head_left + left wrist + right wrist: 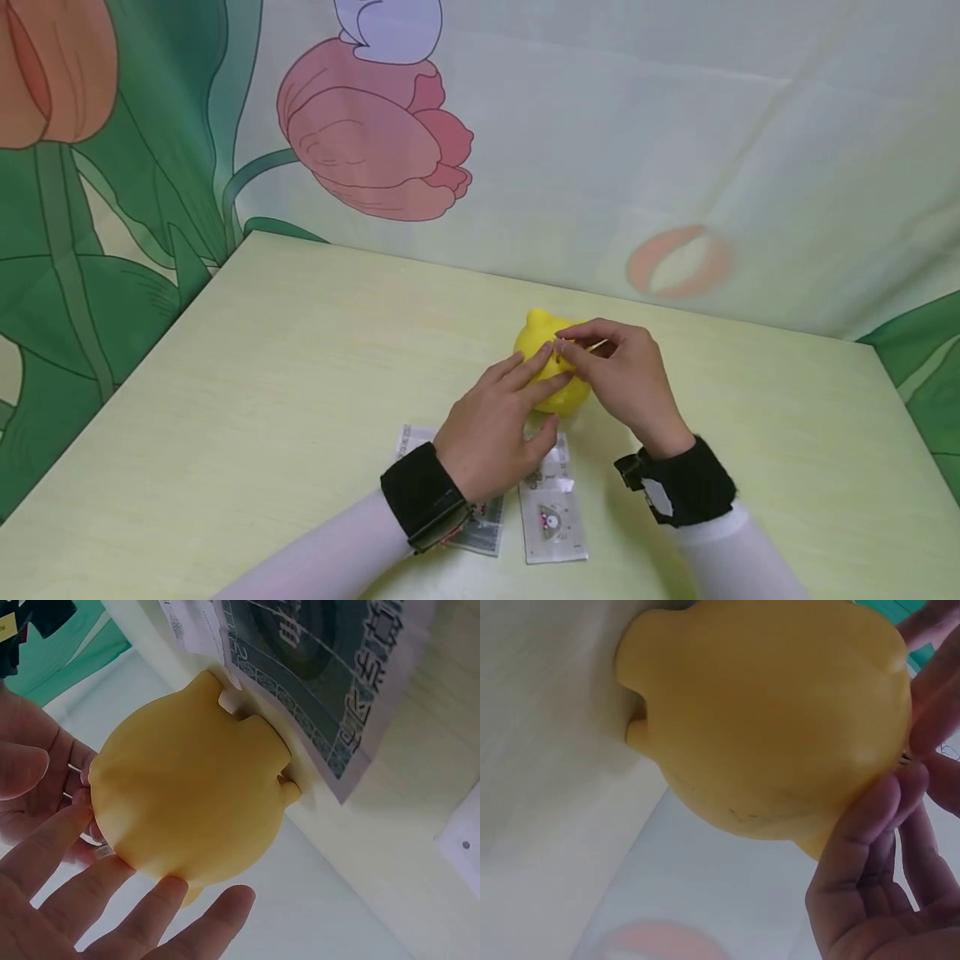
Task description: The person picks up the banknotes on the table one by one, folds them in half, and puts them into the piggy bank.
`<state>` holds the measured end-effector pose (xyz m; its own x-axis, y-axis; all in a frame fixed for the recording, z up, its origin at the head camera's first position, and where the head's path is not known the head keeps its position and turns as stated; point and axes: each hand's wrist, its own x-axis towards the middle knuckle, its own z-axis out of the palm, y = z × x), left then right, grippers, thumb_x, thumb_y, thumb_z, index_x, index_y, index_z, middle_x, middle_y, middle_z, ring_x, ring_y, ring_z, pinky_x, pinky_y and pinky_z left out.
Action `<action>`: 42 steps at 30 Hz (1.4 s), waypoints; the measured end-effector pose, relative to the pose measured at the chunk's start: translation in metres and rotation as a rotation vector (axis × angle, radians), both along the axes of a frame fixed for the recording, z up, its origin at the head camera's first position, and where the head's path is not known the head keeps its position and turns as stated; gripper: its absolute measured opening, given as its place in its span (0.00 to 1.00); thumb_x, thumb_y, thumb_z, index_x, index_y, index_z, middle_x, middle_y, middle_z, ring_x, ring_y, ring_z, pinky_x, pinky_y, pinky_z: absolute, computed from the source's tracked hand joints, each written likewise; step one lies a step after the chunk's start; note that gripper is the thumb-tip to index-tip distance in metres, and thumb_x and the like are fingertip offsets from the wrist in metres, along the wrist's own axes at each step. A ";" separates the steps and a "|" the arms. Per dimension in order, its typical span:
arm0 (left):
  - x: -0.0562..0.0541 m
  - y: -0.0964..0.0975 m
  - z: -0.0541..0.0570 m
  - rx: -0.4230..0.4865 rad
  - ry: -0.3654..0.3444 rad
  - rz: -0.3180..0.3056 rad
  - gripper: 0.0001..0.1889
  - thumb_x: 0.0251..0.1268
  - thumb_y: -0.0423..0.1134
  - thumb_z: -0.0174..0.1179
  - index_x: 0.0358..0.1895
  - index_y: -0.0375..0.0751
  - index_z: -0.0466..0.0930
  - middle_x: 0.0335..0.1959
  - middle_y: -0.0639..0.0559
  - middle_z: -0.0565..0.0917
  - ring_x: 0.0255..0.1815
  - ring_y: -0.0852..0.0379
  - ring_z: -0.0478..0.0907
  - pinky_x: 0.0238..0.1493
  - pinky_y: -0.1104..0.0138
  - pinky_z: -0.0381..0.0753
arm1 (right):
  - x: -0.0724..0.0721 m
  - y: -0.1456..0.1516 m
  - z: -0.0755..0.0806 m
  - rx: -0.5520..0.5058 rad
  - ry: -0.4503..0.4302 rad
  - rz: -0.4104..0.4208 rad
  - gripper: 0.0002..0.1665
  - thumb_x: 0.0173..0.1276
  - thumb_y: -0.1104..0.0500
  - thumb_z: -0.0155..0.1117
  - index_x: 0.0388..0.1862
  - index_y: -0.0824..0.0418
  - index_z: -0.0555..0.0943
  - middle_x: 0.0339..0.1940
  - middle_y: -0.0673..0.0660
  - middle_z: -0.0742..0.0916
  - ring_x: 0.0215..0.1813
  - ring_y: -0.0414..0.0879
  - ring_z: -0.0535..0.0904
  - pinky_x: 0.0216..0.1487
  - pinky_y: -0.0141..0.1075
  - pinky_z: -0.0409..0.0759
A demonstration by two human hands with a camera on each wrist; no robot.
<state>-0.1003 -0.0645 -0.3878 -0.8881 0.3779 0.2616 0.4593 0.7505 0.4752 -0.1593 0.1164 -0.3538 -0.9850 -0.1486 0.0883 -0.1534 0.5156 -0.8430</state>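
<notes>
A round yellow piggy bank stands on the table, a small dark slot showing at its top. My left hand rests against its near left side with fingers spread, steadying it in contact. Thumb and fingers of my right hand pinch together at the slot. Between them a small pale piece is mostly hidden, and its kind cannot be made out. The left wrist view shows the smooth yellow bank with the left fingertips touching it. In the right wrist view, the right hand meets the bank's top.
Two flat printed paper-like pieces, one dark grey and one pale, lie on the table near the left wrist. The pale wooden table ends at a flower-printed cloth behind.
</notes>
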 end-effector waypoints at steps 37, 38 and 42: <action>0.003 0.001 0.001 -0.008 -0.005 0.009 0.21 0.74 0.48 0.61 0.68 0.57 0.81 0.83 0.56 0.61 0.81 0.43 0.64 0.62 0.47 0.84 | -0.005 0.012 -0.011 -0.025 -0.108 0.033 0.18 0.60 0.56 0.82 0.36 0.63 0.81 0.28 0.54 0.85 0.32 0.50 0.80 0.27 0.33 0.72; 0.003 0.001 0.001 -0.009 -0.003 0.008 0.21 0.74 0.48 0.61 0.68 0.57 0.81 0.83 0.56 0.61 0.81 0.43 0.64 0.62 0.47 0.84 | -0.005 0.012 -0.011 -0.026 -0.109 0.032 0.18 0.60 0.56 0.82 0.36 0.63 0.80 0.28 0.54 0.85 0.32 0.49 0.80 0.27 0.33 0.72; 0.002 0.001 0.001 -0.011 -0.001 0.006 0.22 0.74 0.48 0.61 0.68 0.57 0.81 0.83 0.56 0.61 0.81 0.43 0.64 0.62 0.47 0.84 | -0.004 0.012 -0.011 -0.036 -0.115 0.030 0.18 0.60 0.56 0.82 0.36 0.63 0.80 0.28 0.54 0.85 0.31 0.48 0.80 0.27 0.33 0.72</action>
<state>-0.0980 -0.0635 -0.3867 -0.8906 0.3755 0.2565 0.4543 0.7587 0.4670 -0.1636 0.1286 -0.3647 -0.9840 -0.1770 -0.0188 -0.0698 0.4810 -0.8739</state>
